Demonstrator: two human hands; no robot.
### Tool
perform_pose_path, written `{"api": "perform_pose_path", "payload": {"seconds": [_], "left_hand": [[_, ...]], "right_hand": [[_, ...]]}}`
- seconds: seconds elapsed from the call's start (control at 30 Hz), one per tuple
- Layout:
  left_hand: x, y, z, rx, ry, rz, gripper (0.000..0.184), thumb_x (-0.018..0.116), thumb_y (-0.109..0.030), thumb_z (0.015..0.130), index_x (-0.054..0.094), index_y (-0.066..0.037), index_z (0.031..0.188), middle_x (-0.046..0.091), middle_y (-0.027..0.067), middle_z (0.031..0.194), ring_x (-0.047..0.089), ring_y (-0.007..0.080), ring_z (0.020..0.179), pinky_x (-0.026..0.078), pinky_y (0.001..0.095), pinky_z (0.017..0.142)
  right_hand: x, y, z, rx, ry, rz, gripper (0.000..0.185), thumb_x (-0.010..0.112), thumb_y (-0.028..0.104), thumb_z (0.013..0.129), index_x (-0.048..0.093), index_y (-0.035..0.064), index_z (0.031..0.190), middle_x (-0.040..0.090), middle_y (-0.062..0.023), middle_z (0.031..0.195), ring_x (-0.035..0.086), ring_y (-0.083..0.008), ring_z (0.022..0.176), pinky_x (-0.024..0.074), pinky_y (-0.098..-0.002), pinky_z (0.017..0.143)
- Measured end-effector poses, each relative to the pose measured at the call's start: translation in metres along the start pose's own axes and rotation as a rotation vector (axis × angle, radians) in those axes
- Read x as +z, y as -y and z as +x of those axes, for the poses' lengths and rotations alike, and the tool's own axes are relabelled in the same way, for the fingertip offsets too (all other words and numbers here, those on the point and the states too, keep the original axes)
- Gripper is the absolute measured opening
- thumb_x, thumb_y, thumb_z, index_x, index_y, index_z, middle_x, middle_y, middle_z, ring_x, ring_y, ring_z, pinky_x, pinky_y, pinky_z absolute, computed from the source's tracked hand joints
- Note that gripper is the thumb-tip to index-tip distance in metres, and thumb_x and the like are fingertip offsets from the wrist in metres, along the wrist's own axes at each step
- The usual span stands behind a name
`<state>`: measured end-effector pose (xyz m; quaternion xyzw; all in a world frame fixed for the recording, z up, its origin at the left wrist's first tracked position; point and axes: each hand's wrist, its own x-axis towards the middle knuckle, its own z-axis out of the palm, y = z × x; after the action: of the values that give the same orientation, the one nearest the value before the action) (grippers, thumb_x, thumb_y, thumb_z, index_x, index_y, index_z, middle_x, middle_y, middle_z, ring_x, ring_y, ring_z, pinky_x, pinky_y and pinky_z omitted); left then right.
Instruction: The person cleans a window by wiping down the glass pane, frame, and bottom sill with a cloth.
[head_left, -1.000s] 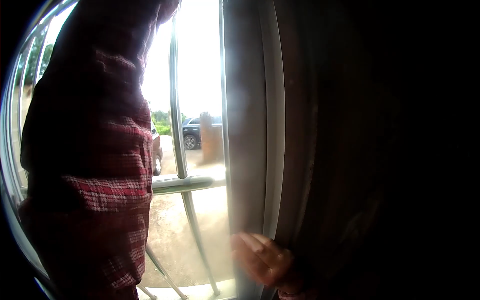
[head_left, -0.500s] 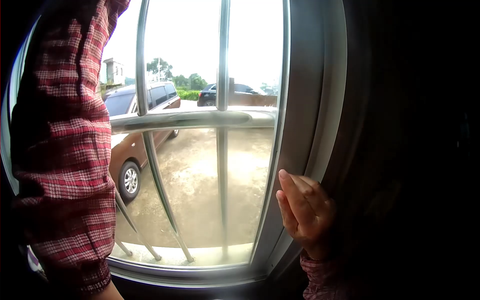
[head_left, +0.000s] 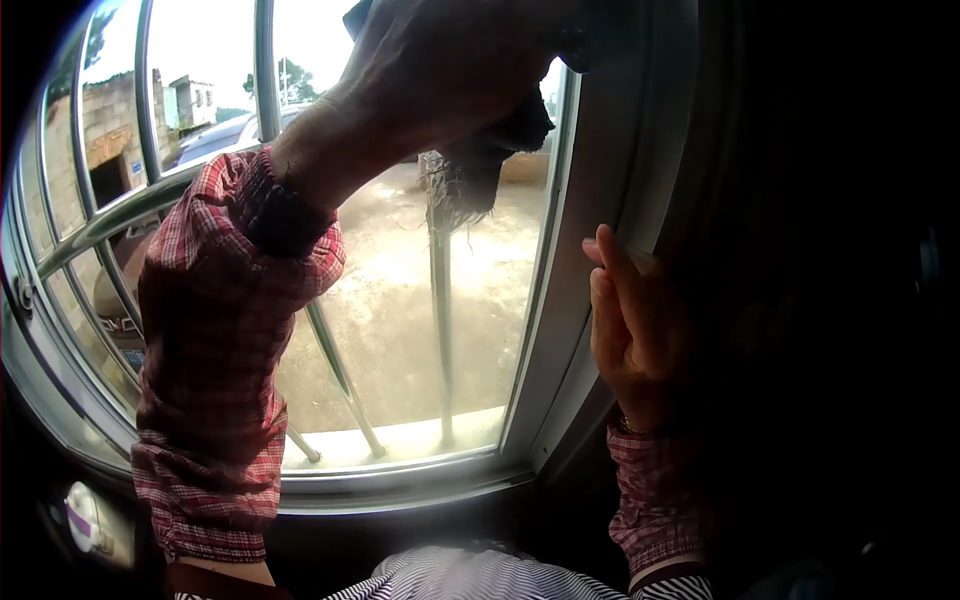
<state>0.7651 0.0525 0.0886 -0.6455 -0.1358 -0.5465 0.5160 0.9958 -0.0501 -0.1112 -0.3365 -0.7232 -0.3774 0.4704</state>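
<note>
Several metal bars (head_left: 146, 90) stand at ten o'clock; at twelve, our left hand (head_left: 440, 65) has a frayed cloth (head_left: 470, 185) over the windowpane (head_left: 390, 330), its finger grip too dark to tell; at three, our right hand (head_left: 637, 325) is slightly spread beside the window frame (head_left: 560, 330).

brick building (head_left: 112, 122), upper left | vehicle (head_left: 214, 138) behind bars (head_left: 146, 95) | tree (head_left: 294, 80) outside

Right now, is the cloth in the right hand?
No, the frayed cloth hangs at the left hand, and the right hand looks empty.
</note>
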Motion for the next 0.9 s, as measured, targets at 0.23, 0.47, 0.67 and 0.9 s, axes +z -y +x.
{"api": "perform_pose_path", "payload": {"seconds": [0.23,0.47,0.67,0.9], "left_hand": [[-0.001,-0.096,-0.082,0.052,0.062,-0.201,0.043,0.069,-0.025,0.091,0.059,-0.013,0.131,0.061,0.0124,0.131,0.053,0.0277,0.133,0.041,0.047,0.113],[-0.028,-0.176,-0.198,0.052,0.414,-0.282,0.049,0.068,-0.026,0.086,0.06,-0.024,0.134,0.056,0.0063,0.142,0.042,0.0261,0.143,0.019,0.0484,0.124],[-0.021,-0.189,-0.248,0.164,0.585,-0.335,0.043,0.059,-0.026,0.089,0.062,-0.029,0.132,0.052,0.0021,0.145,0.04,0.0222,0.144,0.021,0.0486,0.123],[-0.028,-0.215,-0.295,0.43,0.711,-0.578,0.05,0.056,-0.026,0.089,0.057,-0.014,0.138,0.044,0.0035,0.153,0.027,0.0251,0.15,0.024,0.0481,0.124]], "right_hand": [[-0.002,0.002,0.003,-0.009,-0.043,-0.198,0.047,0.071,0.006,0.093,0.058,0.0076,0.138,0.072,-0.0102,0.096,0.069,-0.0159,0.079,0.0558,-0.0238,0.067],[0.008,-0.009,0.006,-0.017,-0.155,-0.194,0.026,0.065,0.008,0.098,0.068,0.0028,0.123,0.073,-0.0099,0.089,0.069,-0.0151,0.076,0.0551,-0.0246,0.065],[0.041,-0.019,-0.013,0.193,-0.104,-0.062,0.023,0.061,0.008,0.1,0.07,0.0006,0.12,0.074,-0.0111,0.091,0.071,-0.0155,0.08,0.0564,-0.0249,0.067],[0.023,0.048,-0.06,0.618,0.002,0.137,0.023,0.068,-0.002,0.091,0.07,-0.0029,0.114,0.072,-0.0158,0.087,0.071,-0.0255,0.077,0.0557,-0.0309,0.067]]}}
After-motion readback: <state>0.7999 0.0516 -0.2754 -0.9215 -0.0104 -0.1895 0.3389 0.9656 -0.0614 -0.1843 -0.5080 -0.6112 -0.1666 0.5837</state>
